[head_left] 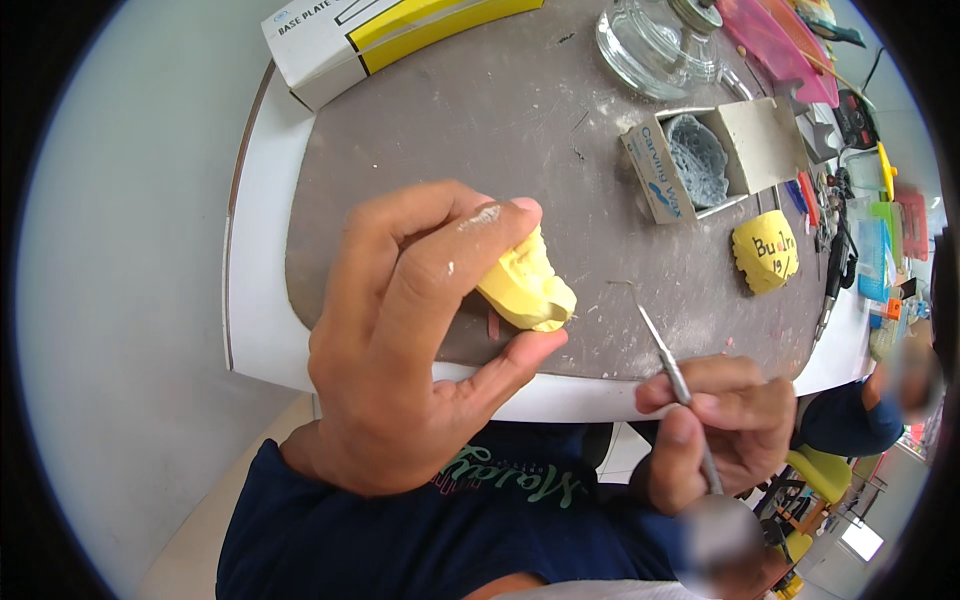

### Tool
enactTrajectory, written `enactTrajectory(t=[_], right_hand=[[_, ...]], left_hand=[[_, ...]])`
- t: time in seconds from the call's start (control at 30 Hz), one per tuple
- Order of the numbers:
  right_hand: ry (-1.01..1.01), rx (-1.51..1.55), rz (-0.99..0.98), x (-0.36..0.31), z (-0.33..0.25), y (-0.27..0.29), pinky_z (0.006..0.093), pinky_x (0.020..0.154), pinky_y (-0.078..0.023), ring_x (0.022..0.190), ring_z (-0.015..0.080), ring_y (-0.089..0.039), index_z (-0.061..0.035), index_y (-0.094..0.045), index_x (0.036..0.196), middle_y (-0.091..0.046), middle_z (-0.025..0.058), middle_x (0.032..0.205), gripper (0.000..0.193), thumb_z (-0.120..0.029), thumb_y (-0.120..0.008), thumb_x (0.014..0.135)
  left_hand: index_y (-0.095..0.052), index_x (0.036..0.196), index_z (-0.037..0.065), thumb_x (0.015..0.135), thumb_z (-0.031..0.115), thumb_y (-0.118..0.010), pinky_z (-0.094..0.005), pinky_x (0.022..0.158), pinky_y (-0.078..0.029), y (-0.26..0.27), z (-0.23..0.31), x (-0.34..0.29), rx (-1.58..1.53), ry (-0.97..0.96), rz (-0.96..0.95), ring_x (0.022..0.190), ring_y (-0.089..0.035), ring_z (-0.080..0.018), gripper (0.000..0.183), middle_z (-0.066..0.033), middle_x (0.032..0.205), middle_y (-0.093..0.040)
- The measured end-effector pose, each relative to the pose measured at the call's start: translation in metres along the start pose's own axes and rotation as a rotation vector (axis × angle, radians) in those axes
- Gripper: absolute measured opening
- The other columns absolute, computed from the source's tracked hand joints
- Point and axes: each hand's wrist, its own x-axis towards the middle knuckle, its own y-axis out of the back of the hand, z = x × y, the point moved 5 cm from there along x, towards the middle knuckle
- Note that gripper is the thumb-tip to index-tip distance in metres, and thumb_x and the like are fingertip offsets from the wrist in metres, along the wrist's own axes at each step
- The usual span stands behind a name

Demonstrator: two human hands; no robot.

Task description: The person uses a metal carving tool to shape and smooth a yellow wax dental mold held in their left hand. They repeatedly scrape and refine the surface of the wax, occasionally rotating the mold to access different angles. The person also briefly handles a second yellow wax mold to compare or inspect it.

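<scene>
Between the thumb and fingers of my left hand (400, 310) is a yellow plaster dental cast (532, 285), tilted and raised above the brown work mat (450, 130). White dust marks the fingers. To its right, my right hand (725, 425) closes on a thin metal dental carving tool (672, 370), held like a pen. The tool's fine bent tip points up and left, apart from the cast. A second yellow cast (766, 252) with dark handwriting lies on the mat farther right. A small reddish strip (493, 324) shows just below the held cast.
An opened wax carton (650, 175) with a grey-blue lump (697, 160) stands at the right. Behind it is a glass spirit lamp (655, 50). A white and yellow box (400, 40) lies far left. Tools and bins crowd the right side, where another person (850, 415) sits.
</scene>
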Motion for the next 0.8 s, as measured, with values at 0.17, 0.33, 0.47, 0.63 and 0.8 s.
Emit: enactTrajectory(t=[0.17, 0.33, 0.47, 0.63, 0.8], right_hand=[[0.006, -0.205, -0.025, -0.001, 0.002, -0.017, 0.0259, 0.060, -0.056, 0.069, 0.0220, -0.073, -0.0006, -0.058, 0.088, -0.072, 0.0189, 0.079, 0.030, 0.009, -0.079, 0.069], [0.046, -0.233, -0.053, 0.001, 0.001, -0.019, 0.0261, 0.058, -0.056, 0.067, 0.0214, -0.072, -0.0015, -0.060, 0.089, -0.072, 0.0160, 0.081, 0.028, 0.006, -0.081, 0.071], [0.111, -0.257, -0.060, 0.000, 0.003, -0.022, 0.0271, 0.056, -0.056, 0.065, 0.0220, -0.071, -0.0010, -0.062, 0.089, -0.072, 0.0156, 0.082, 0.026, 0.004, -0.081, 0.073], [0.134, -0.257, -0.064, -0.001, 0.004, -0.025, 0.0274, 0.055, -0.056, 0.064, 0.0230, -0.071, -0.0006, -0.062, 0.088, -0.072, 0.0162, 0.081, 0.025, 0.004, -0.081, 0.073], [0.125, -0.265, -0.079, -0.001, 0.004, -0.025, 0.0274, 0.054, -0.056, 0.064, 0.0233, -0.071, -0.0002, -0.062, 0.087, -0.071, 0.0168, 0.080, 0.024, 0.003, -0.082, 0.074]], left_hand=[[-0.052, 0.126, 0.001, 0.060, 0.003, -0.092, -0.0318, 0.091, -0.054, 0.000, -0.002, 0.001, 0.019, -0.043, -0.013, 0.108, -0.058, -0.0215, 0.077, -0.0154, 0.121, -0.051], [-0.050, 0.126, 0.002, 0.059, 0.002, -0.092, -0.0316, 0.092, -0.054, 0.001, -0.002, 0.002, 0.018, -0.054, -0.005, 0.108, -0.058, -0.0207, 0.079, -0.0152, 0.122, -0.050], [-0.050, 0.125, 0.002, 0.058, 0.002, -0.093, -0.0313, 0.090, -0.053, -0.001, -0.002, 0.001, 0.042, -0.075, -0.005, 0.107, -0.057, -0.0200, 0.079, -0.0151, 0.120, -0.050], [-0.050, 0.124, 0.003, 0.057, 0.002, -0.093, -0.0312, 0.089, -0.053, 0.000, -0.002, 0.001, 0.048, -0.088, -0.001, 0.105, -0.057, -0.0196, 0.080, -0.0152, 0.119, -0.050], [-0.049, 0.124, 0.003, 0.057, 0.001, -0.093, -0.0312, 0.088, -0.054, -0.001, -0.001, 0.002, 0.039, -0.089, -0.006, 0.105, -0.057, -0.0196, 0.080, -0.0152, 0.119, -0.050]])
